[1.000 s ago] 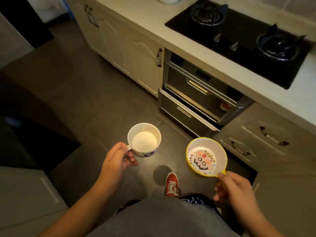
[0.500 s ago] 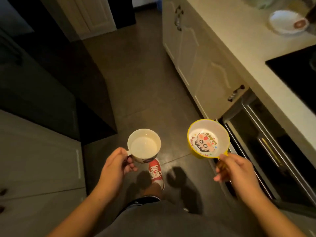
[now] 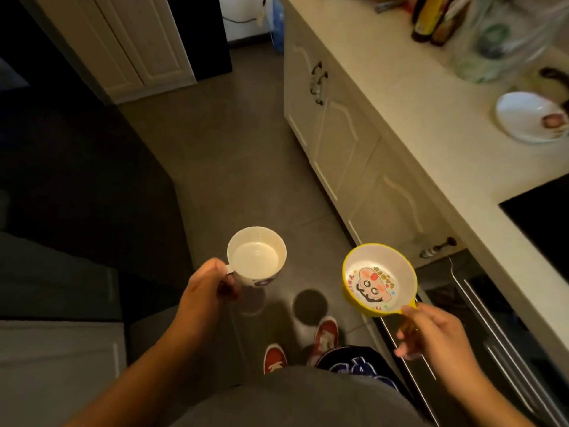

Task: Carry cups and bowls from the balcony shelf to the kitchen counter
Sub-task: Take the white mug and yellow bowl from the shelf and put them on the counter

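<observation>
A white mug (image 3: pixel 257 256) with an empty pale inside is held by its handle in my left hand (image 3: pixel 207 289), over the dark floor. A yellow-rimmed bowl (image 3: pixel 379 278) with a cartoon face printed inside is held by its small handle in my right hand (image 3: pixel 431 332). Both are level and at waist height, left of the kitchen counter (image 3: pixel 400 97). A white bowl (image 3: pixel 529 117) with a small picture sits on that counter at the far right.
Cream cabinet doors (image 3: pixel 345 140) run under the counter. Dark bottles (image 3: pixel 431 20) and a clear jar (image 3: pixel 498 38) stand at its back. The black hob (image 3: pixel 545 217) is at the right edge, an oven front (image 3: pixel 480 322) below it. Dark furniture (image 3: pixel 77 180) lines the left.
The view has swung left along the counter: the hob slid to the right edge and the bottles, jar and white bowl came into view. Both hands still carry the mug and bowl.
</observation>
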The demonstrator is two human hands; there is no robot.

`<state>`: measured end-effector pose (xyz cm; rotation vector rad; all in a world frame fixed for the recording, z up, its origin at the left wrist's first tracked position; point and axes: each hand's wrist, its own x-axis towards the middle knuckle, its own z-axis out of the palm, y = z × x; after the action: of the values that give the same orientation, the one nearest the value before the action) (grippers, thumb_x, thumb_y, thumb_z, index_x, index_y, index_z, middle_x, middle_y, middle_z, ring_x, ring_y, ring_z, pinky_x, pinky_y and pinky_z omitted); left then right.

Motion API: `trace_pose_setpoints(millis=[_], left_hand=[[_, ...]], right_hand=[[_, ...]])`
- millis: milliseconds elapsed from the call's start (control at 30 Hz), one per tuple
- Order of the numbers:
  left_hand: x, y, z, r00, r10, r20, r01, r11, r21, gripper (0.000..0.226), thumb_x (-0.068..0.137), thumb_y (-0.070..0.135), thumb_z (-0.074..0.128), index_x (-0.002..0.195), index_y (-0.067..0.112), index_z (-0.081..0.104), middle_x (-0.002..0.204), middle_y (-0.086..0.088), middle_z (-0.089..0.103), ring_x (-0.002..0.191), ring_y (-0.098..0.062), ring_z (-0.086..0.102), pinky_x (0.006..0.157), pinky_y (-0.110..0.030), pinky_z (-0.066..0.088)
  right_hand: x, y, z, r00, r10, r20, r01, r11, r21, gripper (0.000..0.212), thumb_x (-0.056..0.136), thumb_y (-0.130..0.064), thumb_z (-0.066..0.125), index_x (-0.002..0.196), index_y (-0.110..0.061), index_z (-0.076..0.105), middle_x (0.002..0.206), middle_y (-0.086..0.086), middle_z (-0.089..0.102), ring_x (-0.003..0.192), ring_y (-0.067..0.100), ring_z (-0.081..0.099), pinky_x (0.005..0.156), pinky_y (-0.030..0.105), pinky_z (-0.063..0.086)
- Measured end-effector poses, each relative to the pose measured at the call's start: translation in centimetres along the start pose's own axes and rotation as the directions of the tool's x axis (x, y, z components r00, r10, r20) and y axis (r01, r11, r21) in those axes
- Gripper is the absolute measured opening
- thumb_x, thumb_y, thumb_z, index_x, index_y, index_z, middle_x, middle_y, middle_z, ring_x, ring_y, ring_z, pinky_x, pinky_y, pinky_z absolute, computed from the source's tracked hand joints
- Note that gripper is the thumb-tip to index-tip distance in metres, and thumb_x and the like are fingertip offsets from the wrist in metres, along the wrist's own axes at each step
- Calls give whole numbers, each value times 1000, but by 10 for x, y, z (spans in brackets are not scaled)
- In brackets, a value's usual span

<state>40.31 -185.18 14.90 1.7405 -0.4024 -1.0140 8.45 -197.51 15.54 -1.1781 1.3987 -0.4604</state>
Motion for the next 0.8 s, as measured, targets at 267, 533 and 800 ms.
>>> trace_pose_setpoints(millis=[267,533,800], left_hand=[[125,64,75,998,30,50,-27,998,-64,45,97,16,43,58,27,60,59,4,61,58,-10,61,59,-26,54],[195,109,89,999,26,-26,-30,986,-162,34,99,18,40,72,15,59,66,-4,58,63,-17,60,57,-24,54],[277,128,35,979,-72,-193,33,979,-199,45,98,19,41,61,25,64,62,1,59,62,-17,59,58,-29,52]], right_hand=[[117,-40,-16,998,55,-2,-55,998,-11,33,94,-7,55,66,10,57,50,18,61,36,29,58,39,25,41],[248,-136,3,991,3,134,4,998,-55,37,92,-11,58,58,1,60,49,15,60,40,30,56,43,31,42],[360,-225,88,969,-47,243,84,986,-142,35,94,-14,55,62,-1,59,44,11,60,35,28,60,37,23,40]])
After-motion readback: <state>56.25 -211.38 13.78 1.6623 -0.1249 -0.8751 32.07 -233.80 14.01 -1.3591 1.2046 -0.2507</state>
